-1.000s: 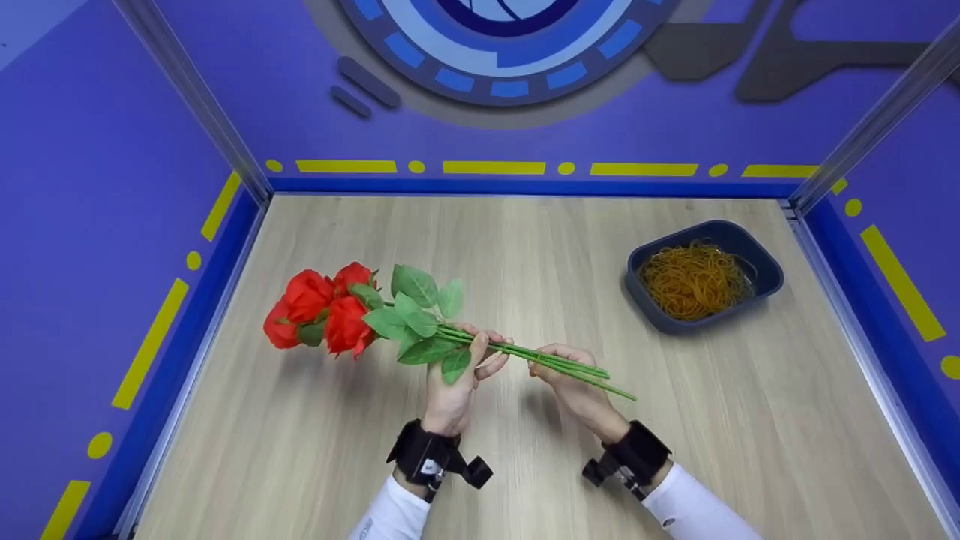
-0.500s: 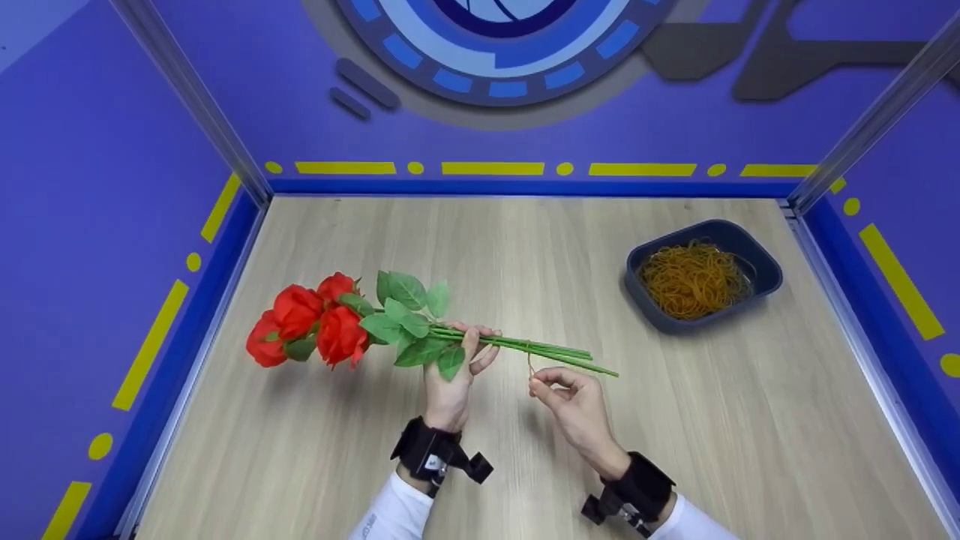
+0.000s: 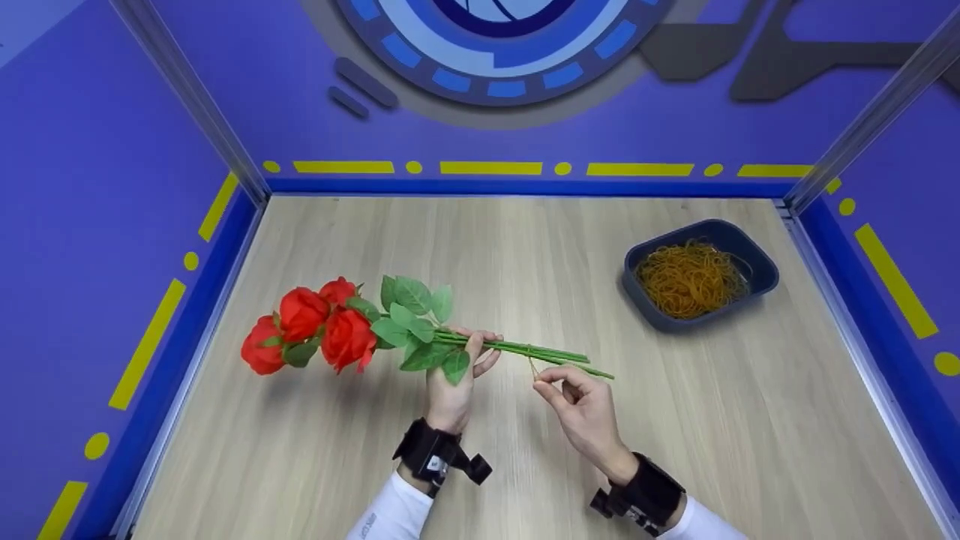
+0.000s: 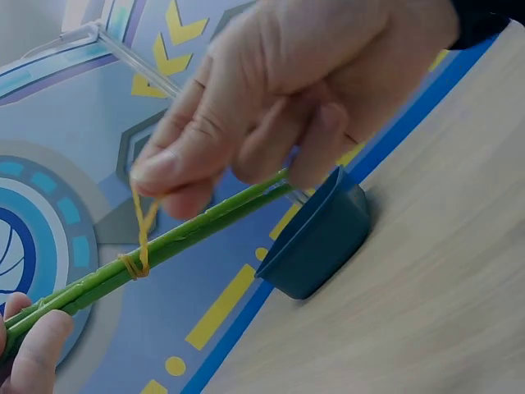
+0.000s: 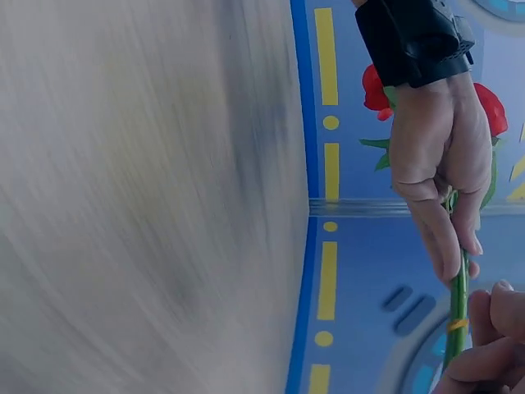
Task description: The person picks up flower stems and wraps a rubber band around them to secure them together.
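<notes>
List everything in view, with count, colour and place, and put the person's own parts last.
roses: four visible, red, at the left in the head view
leaves: several, green, between blooms and left hand
stems: several bundled, green, in the left hand
elastic band: one, yellow-orange, looped around the stems
box: one, dark blue-grey, far right on the table
band pile: too tangled to count, amber, inside the box
table: one, light wood, below everything
walls: three, blue-purple with yellow marks, around the table
wrist straps: two, black, one per wrist
sleeves: two, white, bottom edge
left hand: one, holding the stems
right hand: one, pinching the elastic band
</notes>
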A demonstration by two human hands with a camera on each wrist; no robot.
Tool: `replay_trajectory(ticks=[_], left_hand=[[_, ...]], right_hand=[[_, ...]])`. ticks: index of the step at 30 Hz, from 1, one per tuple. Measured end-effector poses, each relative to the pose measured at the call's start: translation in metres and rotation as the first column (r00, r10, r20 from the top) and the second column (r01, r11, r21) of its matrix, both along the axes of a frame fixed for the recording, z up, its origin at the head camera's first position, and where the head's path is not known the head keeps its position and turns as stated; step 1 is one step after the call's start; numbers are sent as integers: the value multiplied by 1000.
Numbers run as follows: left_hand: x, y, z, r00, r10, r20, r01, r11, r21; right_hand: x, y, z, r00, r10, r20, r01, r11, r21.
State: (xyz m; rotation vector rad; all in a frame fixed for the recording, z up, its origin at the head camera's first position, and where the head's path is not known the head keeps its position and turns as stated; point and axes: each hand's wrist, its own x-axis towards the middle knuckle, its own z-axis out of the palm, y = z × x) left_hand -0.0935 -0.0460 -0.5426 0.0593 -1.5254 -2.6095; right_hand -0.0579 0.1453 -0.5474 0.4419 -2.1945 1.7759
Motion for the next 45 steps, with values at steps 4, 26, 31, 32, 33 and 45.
replay_trajectory(ticks=[4, 26, 31, 32, 33, 45], left_hand=[[0, -2, -1, 999, 16, -32, -16, 1000, -24], [8, -9, -2, 962, -96, -256, 39, 975, -219], [10, -14, 3, 954, -154, -256, 85, 961, -262], [10, -14, 4, 953, -169, -251, 102, 960, -259], [10, -15, 5, 952, -183, -244, 118, 959, -259], [17, -24, 21, 929, -310, -202, 266, 939, -218]], right_hand=[[-4, 4, 10, 998, 39, -55, -38, 999, 25], [-50, 28, 74, 920, 364, 147, -384, 912, 143], [-66, 36, 91, 924, 361, 123, -381, 894, 236], [-68, 38, 93, 928, 355, 112, -372, 895, 246], [-71, 40, 95, 933, 345, 102, -360, 896, 260], [-92, 55, 89, 949, 268, 167, -304, 918, 254]])
